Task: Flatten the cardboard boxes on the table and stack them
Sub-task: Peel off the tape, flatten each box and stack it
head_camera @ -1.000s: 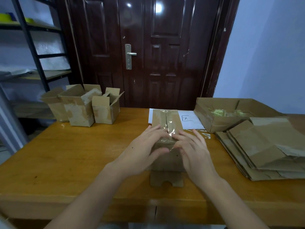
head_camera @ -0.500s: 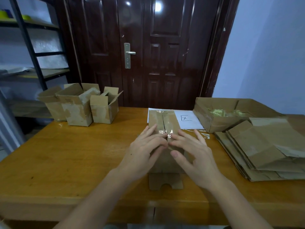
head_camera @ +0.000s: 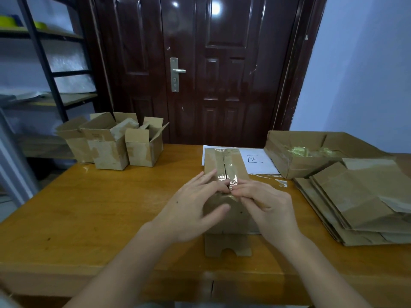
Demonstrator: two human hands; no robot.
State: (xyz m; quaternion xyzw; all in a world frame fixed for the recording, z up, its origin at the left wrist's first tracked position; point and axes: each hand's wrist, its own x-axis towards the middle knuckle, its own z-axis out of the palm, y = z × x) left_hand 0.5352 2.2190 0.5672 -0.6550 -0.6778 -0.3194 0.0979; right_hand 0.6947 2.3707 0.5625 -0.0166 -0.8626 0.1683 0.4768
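Three open cardboard boxes (head_camera: 111, 141) stand upright in a row at the centre left of the frame, near the far edge of the wooden counter (head_camera: 89, 214), their top flaps raised. At the centre of the frame a taped box (head_camera: 224, 165) stands on the counter, its long axis running away from the camera toward the dark door (head_camera: 200, 70); a seam runs lengthwise down its top face under glossy clear tape (head_camera: 233, 182), and a notched flap (head_camera: 226, 245) lies flat on the counter at its near end. The left hand (head_camera: 193, 210) rests over the box's near left side, fingers spread and fairly straight, the thumb against the front face. The right hand (head_camera: 269, 205) meets it at the seam, where thumb and forefinger pinch the crinkled end of the tape in a tight grip. A white sheet (head_camera: 260, 161) marked with a boxed cross lies behind the box. At the centre right, a stack of flattened boxes (head_camera: 355, 203) lies beside a shallow open box (head_camera: 295, 161).
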